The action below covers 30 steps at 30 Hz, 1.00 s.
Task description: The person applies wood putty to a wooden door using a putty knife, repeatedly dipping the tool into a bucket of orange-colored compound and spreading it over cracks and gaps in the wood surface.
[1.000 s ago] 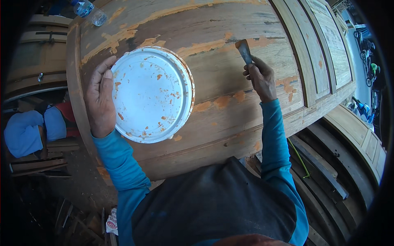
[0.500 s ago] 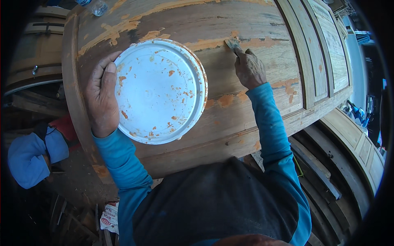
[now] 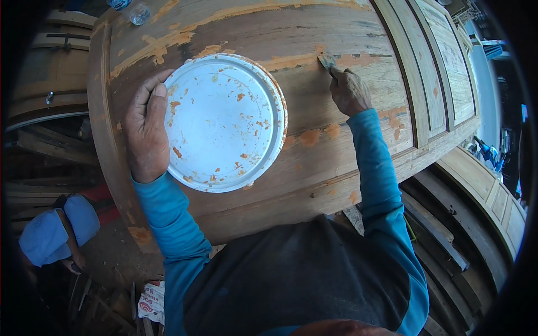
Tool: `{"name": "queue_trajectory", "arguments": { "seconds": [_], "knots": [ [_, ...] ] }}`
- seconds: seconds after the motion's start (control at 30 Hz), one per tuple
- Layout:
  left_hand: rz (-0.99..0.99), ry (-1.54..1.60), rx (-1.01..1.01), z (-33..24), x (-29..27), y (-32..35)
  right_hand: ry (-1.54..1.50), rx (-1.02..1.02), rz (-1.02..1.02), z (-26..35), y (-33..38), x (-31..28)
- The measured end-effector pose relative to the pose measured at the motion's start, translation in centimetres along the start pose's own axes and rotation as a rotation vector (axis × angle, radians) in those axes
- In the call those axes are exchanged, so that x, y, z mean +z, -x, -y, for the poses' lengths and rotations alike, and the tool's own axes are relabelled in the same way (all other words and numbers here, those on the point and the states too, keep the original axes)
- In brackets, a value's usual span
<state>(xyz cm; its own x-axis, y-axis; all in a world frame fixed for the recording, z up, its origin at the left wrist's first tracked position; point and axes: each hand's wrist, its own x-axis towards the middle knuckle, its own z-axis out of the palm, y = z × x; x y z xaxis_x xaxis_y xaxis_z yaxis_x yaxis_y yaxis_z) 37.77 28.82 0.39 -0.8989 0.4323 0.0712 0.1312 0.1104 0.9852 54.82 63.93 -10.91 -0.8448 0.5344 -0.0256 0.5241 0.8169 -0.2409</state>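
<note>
My left hand (image 3: 147, 131) grips the left edge of a round white plastic lid (image 3: 224, 129), spotted with dried orange filler; whether a tub lies under it is hidden. In my right hand (image 3: 352, 92) is a putty knife (image 3: 326, 61), its blade against a wooden panel (image 3: 314, 112). The blade lies along a streak of orange filler (image 3: 288, 61) that runs across the boards. More filler patches (image 3: 309, 137) show nearer to me on the same wood.
A clear plastic bottle (image 3: 139, 13) lies at the panel's far left corner. Stacked timber (image 3: 443, 246) fills the lower right, below a pale panelled door (image 3: 476, 185). At the left, another person in a light blue top (image 3: 45, 238) bends down. A white printed sack (image 3: 151, 301) lies at lower left.
The putty knife and my right hand have shifted slightly right along the filler streak. My left hand and the lid appear slightly further right. The other person at left has moved lower, showing an arm.
</note>
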Motion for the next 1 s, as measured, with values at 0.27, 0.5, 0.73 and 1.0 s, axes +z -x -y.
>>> {"name": "queue_trajectory", "arguments": {
  "seconds": [0.27,0.5,0.73,1.0],
  "knots": [
    [-0.011,-0.003,0.001,0.1,0.2,0.3,-0.022,-0.042,0.041,-2.6,-0.1,-1.3],
    [0.002,0.041,0.014,0.4,-0.1,0.1,-0.056,-0.062,0.046,-1.0,-0.3,-3.1],
    [-0.016,0.049,0.000,0.7,-0.1,0.3,0.005,-0.056,0.233,0.1,-0.7,-3.4],
    [-0.005,0.083,-0.001,0.7,0.0,0.1,0.125,-0.407,0.083,-1.8,-3.1,-2.2]
  ]
}}
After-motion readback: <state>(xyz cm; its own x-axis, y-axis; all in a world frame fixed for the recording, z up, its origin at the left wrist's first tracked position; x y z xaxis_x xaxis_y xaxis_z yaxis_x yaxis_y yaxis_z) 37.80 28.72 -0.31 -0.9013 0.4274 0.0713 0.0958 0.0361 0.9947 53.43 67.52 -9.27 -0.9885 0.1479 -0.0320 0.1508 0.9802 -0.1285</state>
